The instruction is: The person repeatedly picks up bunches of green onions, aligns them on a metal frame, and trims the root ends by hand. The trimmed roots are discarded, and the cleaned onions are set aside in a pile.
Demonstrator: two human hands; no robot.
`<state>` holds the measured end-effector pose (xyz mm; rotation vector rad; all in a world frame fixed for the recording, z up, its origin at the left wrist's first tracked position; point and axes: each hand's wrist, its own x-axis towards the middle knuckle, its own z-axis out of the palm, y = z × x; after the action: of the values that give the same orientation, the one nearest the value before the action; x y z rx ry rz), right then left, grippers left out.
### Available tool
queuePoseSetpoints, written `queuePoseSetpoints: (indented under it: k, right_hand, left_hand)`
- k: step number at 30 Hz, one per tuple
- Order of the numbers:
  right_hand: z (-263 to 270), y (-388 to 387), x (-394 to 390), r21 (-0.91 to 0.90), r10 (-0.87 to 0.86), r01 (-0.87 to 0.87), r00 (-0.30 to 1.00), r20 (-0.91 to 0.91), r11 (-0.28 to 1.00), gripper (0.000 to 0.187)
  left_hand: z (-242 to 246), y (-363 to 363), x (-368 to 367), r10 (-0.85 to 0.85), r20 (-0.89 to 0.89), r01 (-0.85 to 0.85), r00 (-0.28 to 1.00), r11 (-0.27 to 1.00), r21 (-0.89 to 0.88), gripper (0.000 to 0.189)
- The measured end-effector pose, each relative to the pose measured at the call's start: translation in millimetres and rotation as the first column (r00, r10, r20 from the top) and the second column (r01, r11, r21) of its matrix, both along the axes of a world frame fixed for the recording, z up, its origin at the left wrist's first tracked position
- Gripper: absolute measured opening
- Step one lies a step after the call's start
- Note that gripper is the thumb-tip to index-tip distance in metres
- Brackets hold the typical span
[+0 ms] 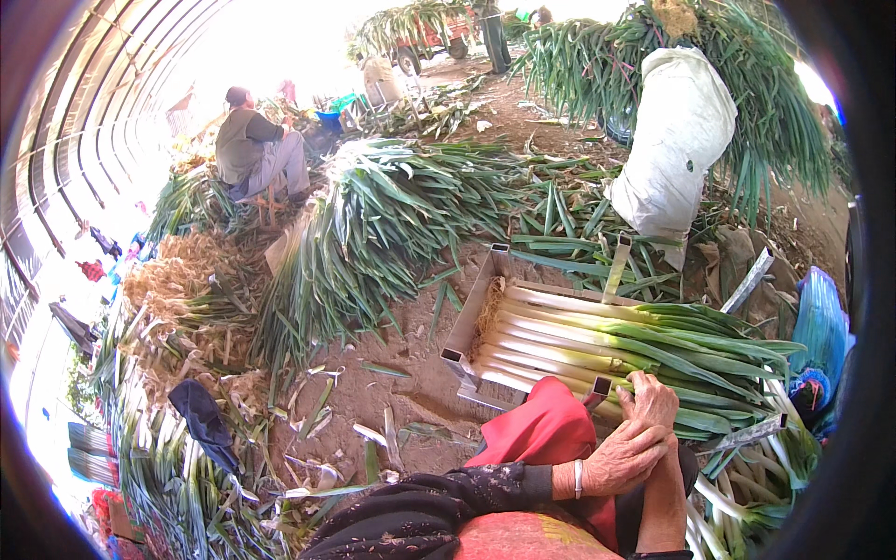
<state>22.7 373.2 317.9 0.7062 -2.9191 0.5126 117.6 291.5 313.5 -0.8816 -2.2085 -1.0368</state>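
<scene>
Long green onions (560, 343), with white stems and green leaves, lie side by side in a metal frame (462, 329), roots at its left end. My right hand (651, 402) rests at the near edge of their leaves, beside a short square metal post (597, 392); its fingers are loosely bent, thumb apart, and nothing shows held. Across my right wrist lies my left hand (623, 458), its fingers closed over it, with a light bracelet at its own wrist. Red cloth (542, 427) covers my knee, left of the hands.
A big onion heap (392, 203) lies beyond the frame, more onions (168, 448) at left. A white sack (675, 140) leans by a loaded pile (763, 91). Blue plastic (822, 329) is at right. Another person (252, 147) sits at upper left; someone stands (492, 35) farther back.
</scene>
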Motion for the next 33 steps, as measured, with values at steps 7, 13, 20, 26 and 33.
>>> queuePoseSetpoints:
  k: [7,13,20,26,33]
  right_hand:
    - [5,-1,0,0.023,0.005,-0.006,0.998,0.062,1.000,0.029]
    - [6,-1,2,0.005,0.024,-0.024,0.999,0.028,1.000,0.031]
    - [3,-1,1,0.038,0.027,-0.029,0.999,0.046,0.999,0.030]
    - [2,-1,1,0.030,0.030,-0.031,0.999,0.039,0.999,0.030]
    - [3,-2,2,0.038,0.022,-0.024,0.999,0.045,0.999,0.030]
  left_hand:
    - [-2,-3,0,-0.011,0.020,0.012,1.000,0.999,-0.032,0.046]
    - [-5,-4,-1,-0.004,-0.005,0.004,1.000,1.000,-0.021,0.047]
    - [-9,-5,-2,-0.003,-0.036,0.003,0.999,1.000,-0.002,0.046]
    - [-12,-4,-4,0.012,-0.066,-0.011,0.998,1.000,0.021,0.047]
    - [-14,-3,-4,0.012,-0.044,-0.011,0.999,1.000,0.014,0.047]
